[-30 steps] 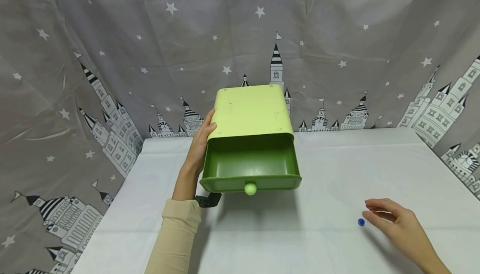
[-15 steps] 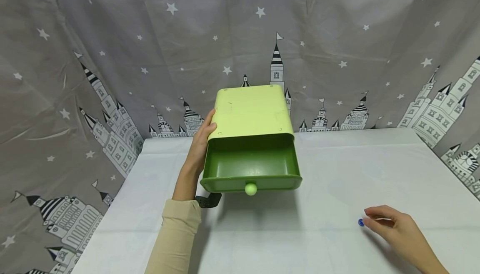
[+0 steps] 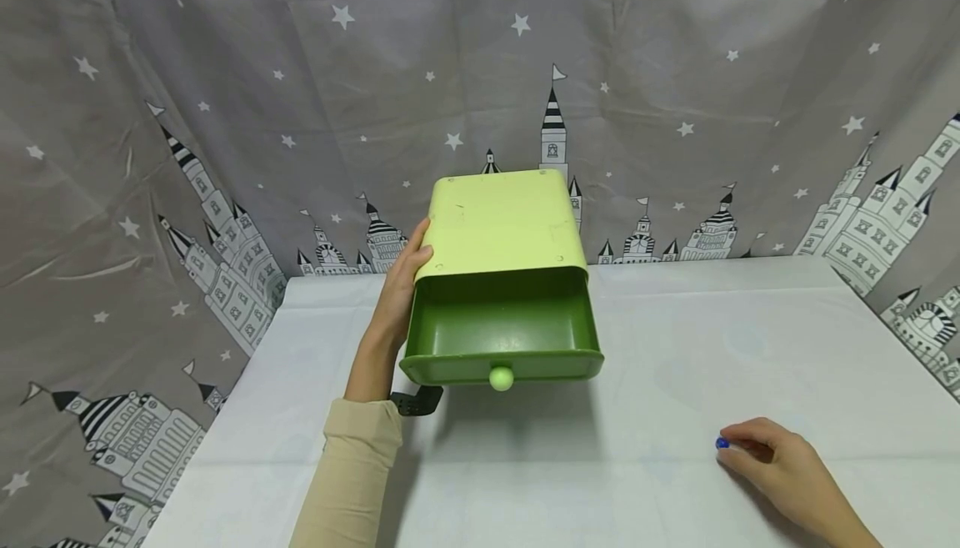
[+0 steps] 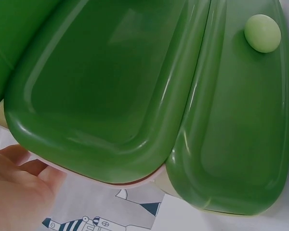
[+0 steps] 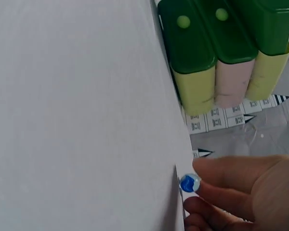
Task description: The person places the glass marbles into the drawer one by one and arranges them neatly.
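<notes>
A small drawer cabinet [image 3: 510, 223] has its top casing in pale yellow-green, and its dark green top drawer [image 3: 501, 369] is pulled out with nothing visible inside. My left hand [image 3: 397, 298] rests along the cabinet's left side, fingers against the casing; in the left wrist view its fingertips lie beside the lower green fronts. Off to the right, my right hand [image 3: 780, 469] pinches a glass marble [image 5: 189, 183] with a blue swirl between thumb and forefinger, low over the white table. The other fingers curl below it in the right wrist view.
The right wrist view shows the cabinet's stacked casings, yellow, pink [image 5: 229, 84] and yellow, with two lower drawers pushed in. A round knob [image 3: 501, 378] sticks out from the top drawer. Behind the white tabletop [image 3: 660, 348] hangs a grey curtain [image 3: 480, 47] with stars and castles.
My right hand has moved slightly left and down to the marble, and thumb and forefinger have closed on it. The left hand, cabinet and open drawer are unchanged.
</notes>
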Action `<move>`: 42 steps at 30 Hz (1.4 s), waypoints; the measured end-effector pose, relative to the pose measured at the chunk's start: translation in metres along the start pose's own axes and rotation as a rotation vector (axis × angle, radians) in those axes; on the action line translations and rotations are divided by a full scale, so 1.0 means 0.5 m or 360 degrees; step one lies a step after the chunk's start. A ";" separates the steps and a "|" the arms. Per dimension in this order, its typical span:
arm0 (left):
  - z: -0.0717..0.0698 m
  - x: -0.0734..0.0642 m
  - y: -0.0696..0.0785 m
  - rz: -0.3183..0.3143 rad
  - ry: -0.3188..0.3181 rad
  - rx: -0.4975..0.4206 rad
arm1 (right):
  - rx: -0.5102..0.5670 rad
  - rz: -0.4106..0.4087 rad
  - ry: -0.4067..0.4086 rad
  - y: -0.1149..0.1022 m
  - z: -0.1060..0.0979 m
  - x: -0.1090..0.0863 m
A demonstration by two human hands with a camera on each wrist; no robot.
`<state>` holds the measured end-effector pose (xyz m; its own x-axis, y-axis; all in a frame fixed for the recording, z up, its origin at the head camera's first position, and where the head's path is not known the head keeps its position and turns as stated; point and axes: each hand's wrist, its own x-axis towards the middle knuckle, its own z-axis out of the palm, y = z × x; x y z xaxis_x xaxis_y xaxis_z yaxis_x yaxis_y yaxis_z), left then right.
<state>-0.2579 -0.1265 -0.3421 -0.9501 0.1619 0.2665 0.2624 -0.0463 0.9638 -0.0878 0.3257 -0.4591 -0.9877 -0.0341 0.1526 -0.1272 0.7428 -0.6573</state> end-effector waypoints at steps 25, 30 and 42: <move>0.002 0.000 0.000 0.0000 0.0000 -0.0007 | -0.0073 -0.0014 0.0204 -0.003 0.024 -0.002; 0.002 0.000 -0.001 0.0005 -0.0001 -0.0020 | -0.0071 -0.0036 0.0217 -0.004 0.025 -0.003; 0.001 0.000 -0.002 0.0007 0.0003 0.0005 | -0.0073 0.0022 0.0169 -0.005 0.023 -0.004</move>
<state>-0.2580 -0.1260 -0.3432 -0.9493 0.1598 0.2706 0.2670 -0.0438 0.9627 -0.0866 0.3160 -0.4662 -0.9738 0.0453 0.2227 -0.1071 0.7726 -0.6257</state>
